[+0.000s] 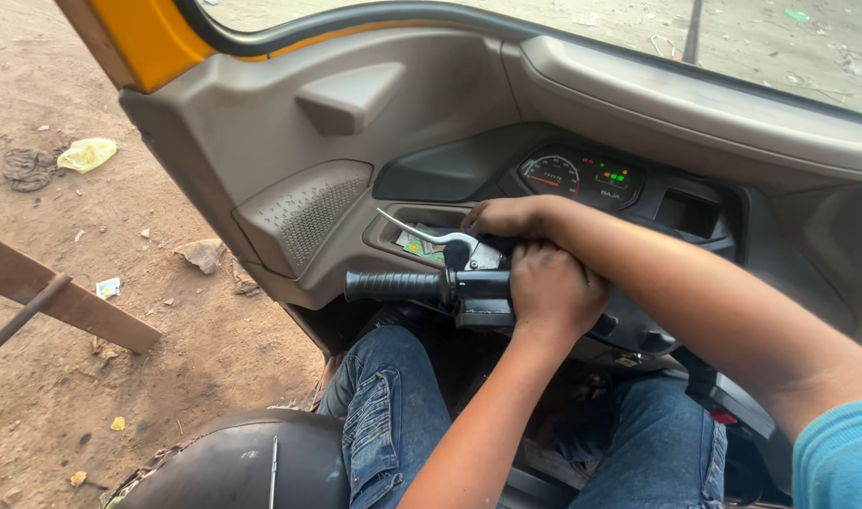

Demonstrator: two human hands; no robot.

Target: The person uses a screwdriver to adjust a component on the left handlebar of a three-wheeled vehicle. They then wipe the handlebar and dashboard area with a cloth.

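Fingers clamped at the handlebar switch housing [483,297].
Your left hand [554,287] grips it; right hand [506,219], fingers closed, sits just above beside the brake lever [417,229]. A slip could pinch them there.

Both hands [544,273] on handlebar [403,285], lever [422,229] just behind, instrument cluster [582,176] beyond, papers perhaps in dashboard pocket [422,243].

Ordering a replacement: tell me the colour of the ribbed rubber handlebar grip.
Black; the ribbed rubber handlebar grip shows best in the head view.
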